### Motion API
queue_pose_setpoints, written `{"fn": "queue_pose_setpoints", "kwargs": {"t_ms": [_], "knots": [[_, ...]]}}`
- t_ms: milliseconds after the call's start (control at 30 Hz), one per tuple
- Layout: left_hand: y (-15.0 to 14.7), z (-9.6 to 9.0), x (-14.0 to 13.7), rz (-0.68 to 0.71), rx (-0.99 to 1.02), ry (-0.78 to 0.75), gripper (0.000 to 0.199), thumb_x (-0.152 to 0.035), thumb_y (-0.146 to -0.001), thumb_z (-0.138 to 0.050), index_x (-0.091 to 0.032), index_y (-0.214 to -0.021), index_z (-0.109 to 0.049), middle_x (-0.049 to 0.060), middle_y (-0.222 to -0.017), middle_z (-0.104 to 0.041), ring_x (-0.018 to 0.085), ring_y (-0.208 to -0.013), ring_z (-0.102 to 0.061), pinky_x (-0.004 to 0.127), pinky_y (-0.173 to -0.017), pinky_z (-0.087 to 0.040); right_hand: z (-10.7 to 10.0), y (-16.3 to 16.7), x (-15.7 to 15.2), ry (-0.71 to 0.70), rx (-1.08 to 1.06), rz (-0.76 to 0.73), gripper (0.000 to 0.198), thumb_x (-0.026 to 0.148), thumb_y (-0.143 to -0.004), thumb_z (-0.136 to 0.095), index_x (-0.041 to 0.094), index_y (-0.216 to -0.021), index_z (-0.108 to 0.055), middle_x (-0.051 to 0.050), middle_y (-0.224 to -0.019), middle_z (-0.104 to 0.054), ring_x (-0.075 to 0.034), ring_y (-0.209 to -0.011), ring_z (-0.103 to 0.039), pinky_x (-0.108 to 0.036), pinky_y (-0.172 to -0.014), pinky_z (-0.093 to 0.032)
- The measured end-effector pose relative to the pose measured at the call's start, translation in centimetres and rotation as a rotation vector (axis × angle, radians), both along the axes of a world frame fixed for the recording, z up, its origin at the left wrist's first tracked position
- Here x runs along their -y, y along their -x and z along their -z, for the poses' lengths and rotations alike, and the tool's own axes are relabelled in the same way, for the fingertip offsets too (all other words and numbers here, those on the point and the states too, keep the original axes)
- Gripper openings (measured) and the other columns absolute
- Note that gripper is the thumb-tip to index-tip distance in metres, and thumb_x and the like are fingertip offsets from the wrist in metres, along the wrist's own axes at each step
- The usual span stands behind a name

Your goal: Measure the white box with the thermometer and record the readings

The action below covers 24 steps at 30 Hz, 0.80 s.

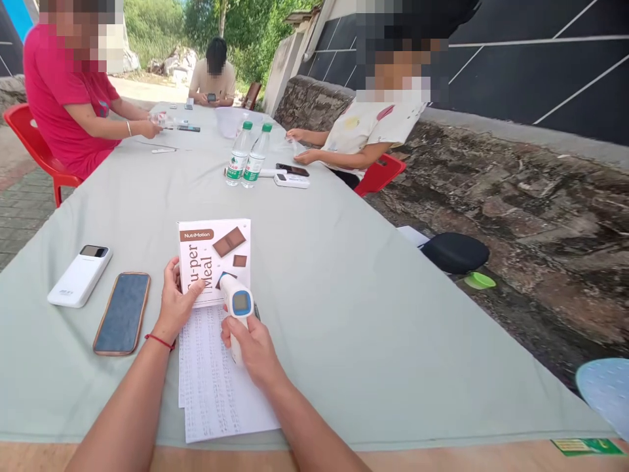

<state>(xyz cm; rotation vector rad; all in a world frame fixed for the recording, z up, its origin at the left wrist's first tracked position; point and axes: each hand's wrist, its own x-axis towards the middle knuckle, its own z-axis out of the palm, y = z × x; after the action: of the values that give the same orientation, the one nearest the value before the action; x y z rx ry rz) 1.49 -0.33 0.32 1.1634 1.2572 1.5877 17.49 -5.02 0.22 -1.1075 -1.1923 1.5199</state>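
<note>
My left hand grips the lower left side of a white box printed with "NutriMotion" and brown chocolate-like blocks, its thumb across the front. In my right hand is a white infrared thermometer with a blue-rimmed screen. Its nose points at the front of the box, close to it; whether the two touch I cannot tell. Beneath both hands lie sheets of paper covered in small writing, partly hidden by the box and my right arm.
To the left lie a phone and a white power bank. Two water bottles stand farther up the table, near a dark phone, another white device and a translucent tub. Three people sit around the far part.
</note>
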Motion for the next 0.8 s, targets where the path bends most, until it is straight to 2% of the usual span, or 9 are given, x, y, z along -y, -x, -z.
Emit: {"fn": "queue_pose_setpoints", "kwargs": {"t_ms": [333, 500, 667, 800], "knots": [[0.4, -0.2, 0.1, -0.053, -0.121, 0.103, 0.091, -0.04, -0.062, -0.082, -0.023, -0.137, -0.033, 0.009, -0.112, -0.062, 0.026, -0.103, -0.063, 0.04, -0.088, -0.051, 0.1, 0.0, 0.1, -0.044, -0.03, -0.006, 0.03, 0.048, -0.083, -0.056, 0.02, -0.076, -0.053, 0.003, -0.058, -0.051, -0.013, -0.059, -0.046, -0.028, -0.062, -0.04], [0.7, -0.2, 0.3, -0.019, -0.236, 0.109, 0.09, -0.042, -0.065, -0.079, -0.025, -0.14, -0.031, 0.008, -0.114, -0.062, 0.025, -0.102, -0.063, 0.04, -0.087, -0.051, -0.1, -0.2, 0.0, -0.045, -0.02, -0.009, 0.03, 0.049, -0.084, -0.055, 0.019, -0.077, -0.053, 0.003, -0.059, -0.052, -0.014, -0.059, -0.047, -0.029, -0.063, -0.04], [0.8, -0.1, 0.3, -0.087, -0.394, 0.11, 0.086, -0.044, -0.067, -0.077, -0.023, -0.139, -0.033, 0.011, -0.123, -0.059, 0.027, -0.114, -0.056, 0.045, -0.096, -0.044, -1.4, -0.6, 0.5, -0.187, -0.03, 0.0, 0.032, 0.05, -0.083, -0.055, 0.02, -0.075, -0.052, 0.001, -0.062, -0.052, -0.015, -0.063, -0.048, -0.031, -0.065, -0.041], [0.8, -0.5, 0.4, -0.075, -0.382, 0.132, 0.081, -0.044, -0.066, -0.077, -0.021, -0.135, -0.042, 0.012, -0.124, -0.059, 0.027, -0.114, -0.056, 0.043, -0.096, -0.045, -2.1, -0.8, 1.3, -0.242, -0.079, 0.06, 0.027, 0.047, -0.084, -0.055, 0.02, -0.083, -0.055, 0.001, -0.068, -0.054, -0.015, -0.065, -0.051, -0.03, -0.064, -0.043]]}}
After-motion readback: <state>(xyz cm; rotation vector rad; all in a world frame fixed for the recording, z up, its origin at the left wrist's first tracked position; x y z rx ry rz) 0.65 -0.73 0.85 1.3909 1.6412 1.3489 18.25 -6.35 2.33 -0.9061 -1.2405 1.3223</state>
